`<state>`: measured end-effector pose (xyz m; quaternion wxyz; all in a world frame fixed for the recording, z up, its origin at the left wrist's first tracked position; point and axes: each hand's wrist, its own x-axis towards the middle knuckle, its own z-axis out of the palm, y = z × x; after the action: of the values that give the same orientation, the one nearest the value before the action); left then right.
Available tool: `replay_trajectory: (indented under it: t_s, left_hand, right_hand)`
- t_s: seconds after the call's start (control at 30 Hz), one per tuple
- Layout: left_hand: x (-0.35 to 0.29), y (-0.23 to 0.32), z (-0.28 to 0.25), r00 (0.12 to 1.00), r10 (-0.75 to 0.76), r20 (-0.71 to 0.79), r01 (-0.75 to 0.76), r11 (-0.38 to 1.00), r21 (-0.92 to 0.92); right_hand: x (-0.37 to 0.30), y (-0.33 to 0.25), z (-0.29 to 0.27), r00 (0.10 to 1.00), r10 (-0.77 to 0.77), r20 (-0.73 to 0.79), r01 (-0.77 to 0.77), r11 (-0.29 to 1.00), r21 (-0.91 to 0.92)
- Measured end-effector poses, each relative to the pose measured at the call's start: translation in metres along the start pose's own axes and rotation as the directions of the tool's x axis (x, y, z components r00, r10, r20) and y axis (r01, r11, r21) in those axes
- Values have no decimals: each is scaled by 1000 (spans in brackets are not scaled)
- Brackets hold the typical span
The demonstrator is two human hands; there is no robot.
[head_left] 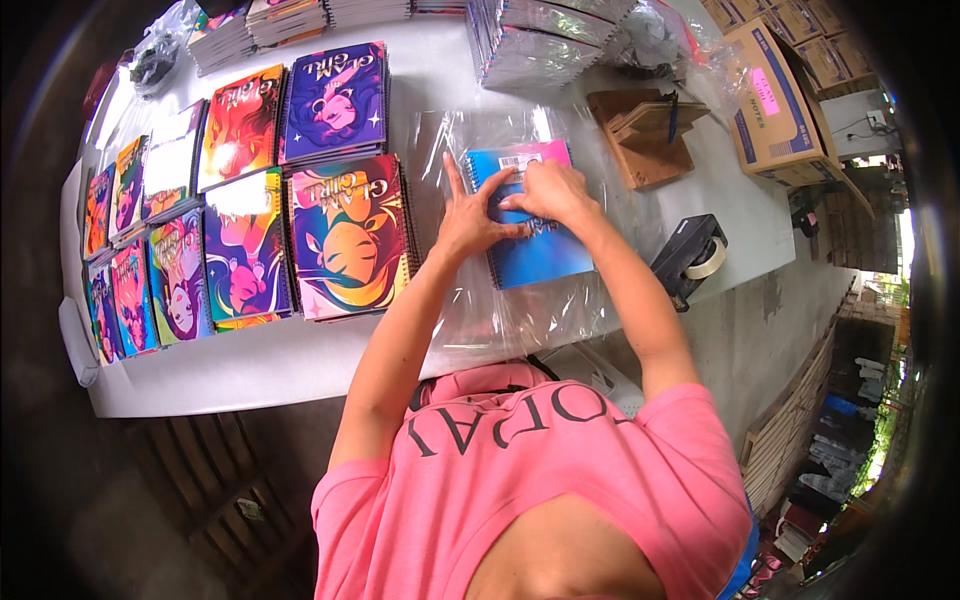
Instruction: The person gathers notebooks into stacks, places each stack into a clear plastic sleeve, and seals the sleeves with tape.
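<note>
A spiral notebook (540, 262) with a blue and pink cover lies on a sheet of clear plastic (455, 318) in front of me; whether the plastic is a bag I cannot tell. My left hand (474, 214) rests over the notebook's spiral side, fingers spread, thumb and forefinger reaching onto the cover. Beside it, my right hand (553, 190) presses on the cover with its fingers curled in near a white barcode label (513, 163). What those fingertips pinch, if anything, is hidden.
Stacks of colourful spiral notebooks (345, 235) stand in two rows on the left. A tape dispenser (690, 262), a wooden stand (645, 140) and an open cardboard box (775, 105) are on the right. Plastic-wrapped notebook piles (540, 50) stand at the table's (240, 375) far side.
</note>
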<state>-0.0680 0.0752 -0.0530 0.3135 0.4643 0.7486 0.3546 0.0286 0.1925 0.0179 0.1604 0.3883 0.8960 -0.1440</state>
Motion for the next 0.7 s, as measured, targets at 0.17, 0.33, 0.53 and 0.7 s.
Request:
replay_trajectory:
  t_s: [0.17, 0.33, 0.53, 0.7]
  left_hand:
    - [2, -1, 2, 997, -76, 13, 76, 997, 3]
    - [-4, -24, 48, 960, -31, -277, -117, 857, -501]
    - [-50, 32, 21, 910, 74, -409, -376, 566, -734]
    - [-80, 59, 5, 765, 217, -606, -556, 697, -453]
  right_hand:
    - [-19, 51, -3, 988, 155, -25, -151, 983, 106]
    - [-12, 82, 72, 921, 154, -357, 160, 686, 709]
    - [-55, 73, 50, 899, 23, -438, 437, -144, 888]
    - [-77, 91, 67, 776, -99, -623, 630, 60, 775]
